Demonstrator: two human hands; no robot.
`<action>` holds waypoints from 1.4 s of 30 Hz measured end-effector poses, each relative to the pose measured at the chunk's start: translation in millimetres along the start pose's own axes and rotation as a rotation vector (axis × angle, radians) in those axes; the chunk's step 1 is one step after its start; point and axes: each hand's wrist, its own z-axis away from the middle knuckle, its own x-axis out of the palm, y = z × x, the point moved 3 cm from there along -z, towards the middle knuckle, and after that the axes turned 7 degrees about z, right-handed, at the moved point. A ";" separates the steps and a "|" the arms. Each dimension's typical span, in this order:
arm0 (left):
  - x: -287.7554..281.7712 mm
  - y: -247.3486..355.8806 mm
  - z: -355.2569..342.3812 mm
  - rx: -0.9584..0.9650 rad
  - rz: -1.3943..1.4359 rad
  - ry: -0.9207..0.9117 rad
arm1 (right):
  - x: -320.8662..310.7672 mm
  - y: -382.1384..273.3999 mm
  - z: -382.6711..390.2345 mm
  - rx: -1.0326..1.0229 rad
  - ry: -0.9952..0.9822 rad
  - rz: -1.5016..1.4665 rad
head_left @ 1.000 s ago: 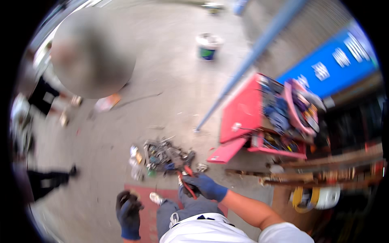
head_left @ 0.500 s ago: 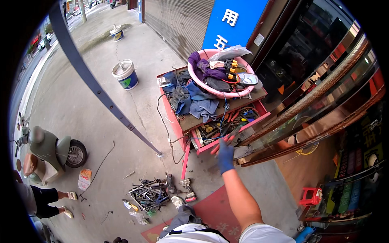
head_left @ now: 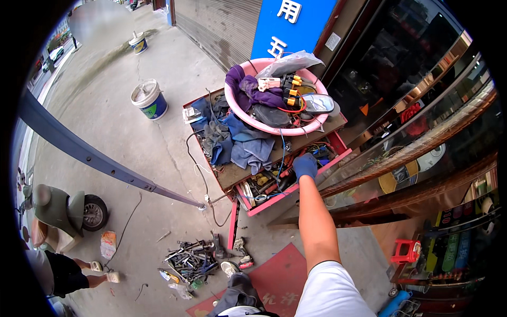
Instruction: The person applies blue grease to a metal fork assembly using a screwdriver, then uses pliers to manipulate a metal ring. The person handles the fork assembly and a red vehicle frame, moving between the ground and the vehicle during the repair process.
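Note:
My right hand, in a blue glove, reaches down into the pulled-out drawer of a red tool cabinet. The back of the hand faces up and hides its fingers, so any grip is out of sight. Around it in the drawer lie jumbled hand tools, some with red or yellow handles. Above the drawer, blue and grey cloths cover part of the cabinet top. Beside them stands a pink basin holding purple cloth, yellow-and-black parts and a mirror. My left hand is outside the picture.
Loose tools lie piled on the ground near my foot, next to a cordless power tool. A slanted metal post stands at left. Glass doors are close on the right. A scooter and a person's legs are far left.
My right hand has moved from in front of the drawer, where it appeared to hold a long tool, up and into the drawer. The view has shifted slightly.

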 end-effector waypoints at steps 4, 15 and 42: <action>-0.1 3.0 1.1 0.040 -0.062 0.008 | 9.1 -9.5 -21.5 0.017 -0.035 0.227; 15.2 -0.6 5.7 0.058 -0.012 -0.009 | 30.3 6.8 -50.6 -0.063 -0.356 0.191; 15.0 14.1 23.3 -0.091 0.957 -0.451 | 17.8 -16.0 -14.4 -0.187 -0.144 -0.093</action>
